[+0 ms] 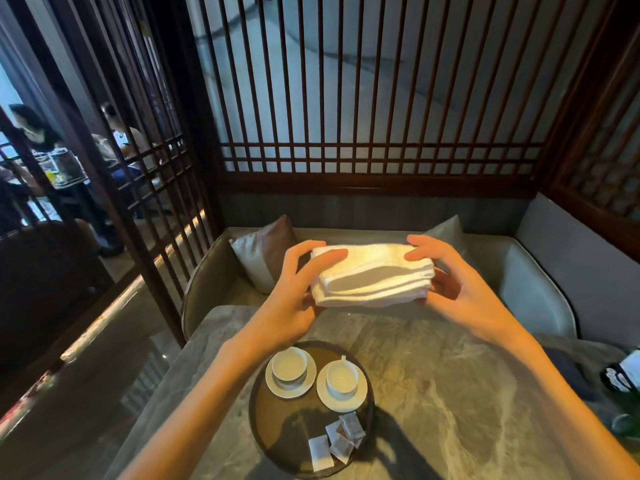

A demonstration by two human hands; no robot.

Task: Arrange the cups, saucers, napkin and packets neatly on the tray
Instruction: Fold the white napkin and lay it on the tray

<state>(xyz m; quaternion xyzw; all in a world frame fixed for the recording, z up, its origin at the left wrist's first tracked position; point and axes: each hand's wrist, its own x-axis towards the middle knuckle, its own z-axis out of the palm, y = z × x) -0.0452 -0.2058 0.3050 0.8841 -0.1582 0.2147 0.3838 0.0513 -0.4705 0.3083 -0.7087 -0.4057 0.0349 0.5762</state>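
**Napkin held above the tray**

Both hands grip the folded white napkin (372, 275) in the air, left hand (298, 289) and right hand (453, 282) at its ends. Below, on the desk (467, 393), the round tray (273, 434) holds two cups on saucers, with packets (337, 441) nearer.

A folded white cloth napkin (372, 275) is held by the left hand (298, 289) and right hand (457, 282) above a round dark tray (263, 427) bearing two white cups.

Two white cups, one (289, 364) at the left and one (342, 376) at the right; two white saucers (277, 386) (358, 396); one folded white napkin (372, 275); four packets (320, 452) (353, 425) (334, 432) (341, 451); one round dark tray (273, 431); two bare hands (298, 292) (453, 285).
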